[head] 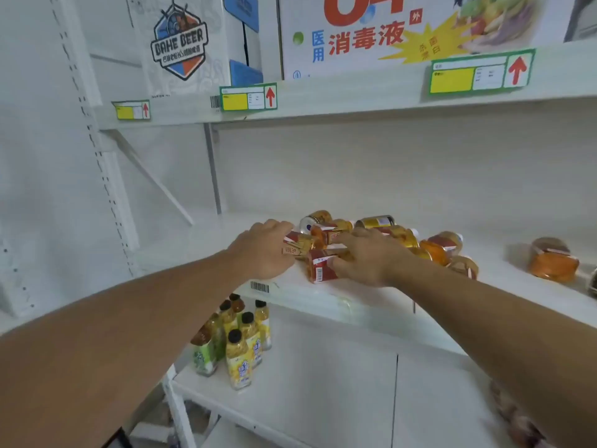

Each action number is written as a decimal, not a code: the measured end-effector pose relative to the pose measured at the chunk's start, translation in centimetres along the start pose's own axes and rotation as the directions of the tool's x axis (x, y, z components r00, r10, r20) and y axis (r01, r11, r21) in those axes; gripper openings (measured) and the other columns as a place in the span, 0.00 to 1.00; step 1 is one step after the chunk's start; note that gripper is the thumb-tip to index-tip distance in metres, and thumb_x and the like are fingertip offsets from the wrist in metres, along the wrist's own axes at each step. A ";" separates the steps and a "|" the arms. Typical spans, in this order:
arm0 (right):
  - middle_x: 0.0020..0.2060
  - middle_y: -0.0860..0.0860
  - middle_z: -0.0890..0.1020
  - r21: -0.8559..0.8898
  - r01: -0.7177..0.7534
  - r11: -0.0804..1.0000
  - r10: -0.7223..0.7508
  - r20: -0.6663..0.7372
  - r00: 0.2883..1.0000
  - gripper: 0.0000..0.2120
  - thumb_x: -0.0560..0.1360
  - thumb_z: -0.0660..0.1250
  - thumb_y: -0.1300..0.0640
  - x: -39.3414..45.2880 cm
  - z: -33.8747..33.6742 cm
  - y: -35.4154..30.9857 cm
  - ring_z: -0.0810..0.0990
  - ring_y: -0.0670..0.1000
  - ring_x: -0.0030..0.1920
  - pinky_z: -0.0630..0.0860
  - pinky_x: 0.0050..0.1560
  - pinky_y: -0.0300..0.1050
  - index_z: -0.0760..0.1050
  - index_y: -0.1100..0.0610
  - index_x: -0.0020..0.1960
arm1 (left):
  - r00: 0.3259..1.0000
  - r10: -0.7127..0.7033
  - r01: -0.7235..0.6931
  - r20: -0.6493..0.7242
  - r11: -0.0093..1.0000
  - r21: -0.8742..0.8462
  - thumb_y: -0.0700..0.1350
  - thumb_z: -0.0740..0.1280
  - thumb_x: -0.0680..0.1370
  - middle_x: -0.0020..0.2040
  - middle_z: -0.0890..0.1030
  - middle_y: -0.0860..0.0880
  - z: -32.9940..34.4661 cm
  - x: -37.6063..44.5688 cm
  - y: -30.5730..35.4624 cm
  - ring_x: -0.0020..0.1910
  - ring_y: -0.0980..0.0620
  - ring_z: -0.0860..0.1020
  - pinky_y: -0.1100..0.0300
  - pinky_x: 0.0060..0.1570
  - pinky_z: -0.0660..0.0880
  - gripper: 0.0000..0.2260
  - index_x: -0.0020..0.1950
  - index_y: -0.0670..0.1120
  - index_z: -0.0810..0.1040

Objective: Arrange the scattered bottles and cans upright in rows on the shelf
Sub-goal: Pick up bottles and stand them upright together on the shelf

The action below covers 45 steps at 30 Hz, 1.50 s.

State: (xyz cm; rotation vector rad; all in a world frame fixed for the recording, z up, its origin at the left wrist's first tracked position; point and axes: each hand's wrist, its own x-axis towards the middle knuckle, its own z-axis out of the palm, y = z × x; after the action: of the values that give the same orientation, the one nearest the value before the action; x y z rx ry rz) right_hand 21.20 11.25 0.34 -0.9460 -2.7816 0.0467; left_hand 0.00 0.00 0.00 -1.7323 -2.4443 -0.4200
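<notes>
Several amber tea bottles with red labels and gold cans lie on their sides in a heap (381, 234) on the white middle shelf (226, 240). My left hand (263, 250) rests on the heap's left side, fingers curled over a lying red-labelled bottle (297, 245). My right hand (368, 257) covers another lying red-labelled bottle (323, 266) near the shelf's front edge, thumb against its label. Two gold cans (376, 221) lie at the back of the heap. More amber bottles (442, 247) lie to the right, behind my right forearm.
One orange bottle (554, 260) lies apart at the far right of the shelf. On the lower shelf stand several yellow and green juice bottles (240, 344) upright. Cartons (371, 30) fill the top shelf above. A slanted bracket (155, 176) sits at the shelf's back left.
</notes>
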 end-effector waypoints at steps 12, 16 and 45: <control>0.68 0.52 0.76 -0.071 -0.350 0.934 0.338 -0.143 0.930 0.29 0.79 0.51 0.31 6.0 2.5 -3.4 0.75 0.59 0.67 0.74 0.58 0.57 0.72 0.42 0.73 | 0.905 0.372 -0.357 0.206 0.928 -0.108 0.58 0.68 0.81 0.79 0.69 0.48 2.4 11.6 -5.0 0.75 0.44 0.69 0.44 0.72 0.71 0.30 0.83 0.55 0.65; 0.67 0.57 0.74 -0.161 -0.582 0.797 0.539 -0.244 0.806 0.29 0.79 0.50 0.33 6.9 3.7 -5.4 0.74 0.64 0.66 0.74 0.53 0.57 0.75 0.46 0.69 | 0.788 0.531 -0.521 0.311 0.845 -0.122 0.59 0.69 0.80 0.73 0.72 0.49 3.6 13.0 -6.0 0.67 0.44 0.76 0.52 0.67 0.75 0.28 0.79 0.55 0.70; 0.58 0.49 0.82 0.816 -0.136 0.562 0.552 -0.247 0.796 0.29 0.73 0.79 0.54 20.7 7.1 -13.8 0.84 0.50 0.55 0.85 0.52 0.52 0.73 0.49 0.71 | 0.953 0.301 -0.134 0.021 0.484 -0.865 0.50 0.77 0.79 0.58 0.87 0.57 1.6 18.0 -25.1 0.51 0.66 0.85 0.66 0.46 0.80 0.10 0.59 0.57 0.81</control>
State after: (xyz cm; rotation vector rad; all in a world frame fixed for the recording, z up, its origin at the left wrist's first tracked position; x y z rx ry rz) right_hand -4.52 13.07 -1.56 -1.0481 -1.7371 0.8708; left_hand -29.57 9.09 -0.95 -2.4498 -2.1510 -1.7785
